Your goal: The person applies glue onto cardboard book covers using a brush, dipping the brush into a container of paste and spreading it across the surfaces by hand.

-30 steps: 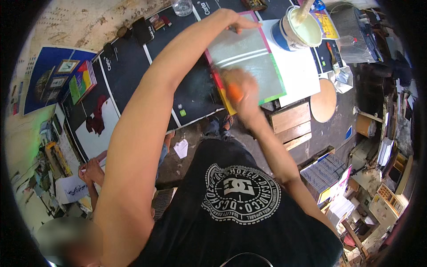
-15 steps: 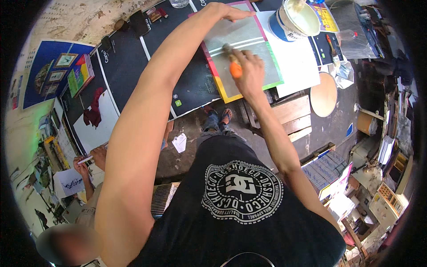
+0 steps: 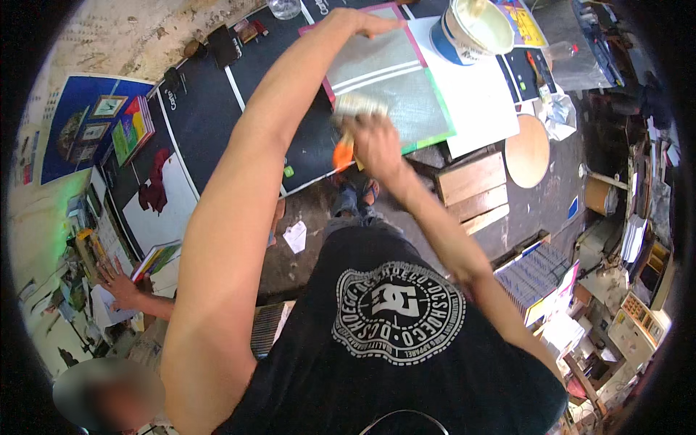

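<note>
A flat grey panel [image 3: 409, 109] lies on the black-topped table [image 3: 206, 101]. Pink and green strips edge it, and two white stripes cross its surface. My left hand [image 3: 378, 26] rests at its far edge with the fingers stretched out. Wrapped round a brush with an orange handle [image 3: 342, 154] is my right hand [image 3: 378, 148], over the panel's near left corner. The brush's pale bristle end is smeared by motion against the panel. Part of that corner is hidden behind my right hand.
A bucket [image 3: 446, 42] of pale liquid stands on a white sheet [image 3: 482, 109] to the right. Another brush [image 3: 540, 80] lies beyond it. A round wooden stool [image 3: 527, 151] is at the right. At the left, a co-worker's hand [image 3: 119, 283] reaches beside colourful booklets [image 3: 156, 259].
My right hand has swept the brush toward me and to the left across the panel. My left hand stays at the far edge. The co-worker's hand has shifted left, fingers spread.
</note>
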A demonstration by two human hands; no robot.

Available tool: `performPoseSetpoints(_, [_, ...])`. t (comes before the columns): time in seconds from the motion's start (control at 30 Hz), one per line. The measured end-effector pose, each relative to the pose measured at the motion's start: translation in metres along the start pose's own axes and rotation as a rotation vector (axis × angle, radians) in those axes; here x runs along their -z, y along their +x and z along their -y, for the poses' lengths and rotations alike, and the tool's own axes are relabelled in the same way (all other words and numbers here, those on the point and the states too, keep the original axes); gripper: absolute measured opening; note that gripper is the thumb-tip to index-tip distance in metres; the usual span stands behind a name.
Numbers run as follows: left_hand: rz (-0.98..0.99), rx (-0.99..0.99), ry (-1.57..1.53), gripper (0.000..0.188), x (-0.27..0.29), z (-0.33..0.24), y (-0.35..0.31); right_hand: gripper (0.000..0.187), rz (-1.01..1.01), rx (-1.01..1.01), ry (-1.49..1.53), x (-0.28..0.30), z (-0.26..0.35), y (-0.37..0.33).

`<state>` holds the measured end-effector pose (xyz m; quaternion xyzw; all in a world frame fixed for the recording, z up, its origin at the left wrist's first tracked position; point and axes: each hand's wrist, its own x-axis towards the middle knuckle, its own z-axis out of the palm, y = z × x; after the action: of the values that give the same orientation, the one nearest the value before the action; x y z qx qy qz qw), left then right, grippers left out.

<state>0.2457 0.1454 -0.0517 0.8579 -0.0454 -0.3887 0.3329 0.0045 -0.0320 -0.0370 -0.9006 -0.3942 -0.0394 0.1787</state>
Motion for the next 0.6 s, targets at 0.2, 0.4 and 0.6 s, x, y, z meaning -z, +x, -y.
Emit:
performPoseSetpoints(0.2, [-0.019, 0.012, -0.012, 0.105, 0.001, 0.005, -0.006, 0.041, 0.086, 0.128, 0.232, 0.055, 0.024, -0.047])
performPoseSetpoints(0.4, [-0.015, 0.005, 0.000, 0.104, -0.001, -0.003, 0.001, 0.043, 0.115, -0.003, -0.010, 0.039, -0.003, -0.036])
performPoseSetpoints(0.6, [-0.035, 0.025, 0.003, 0.102, 0.003, 0.002, -0.007, 0.041, 0.220, 0.050, 0.279, 0.090, 0.018, -0.064])
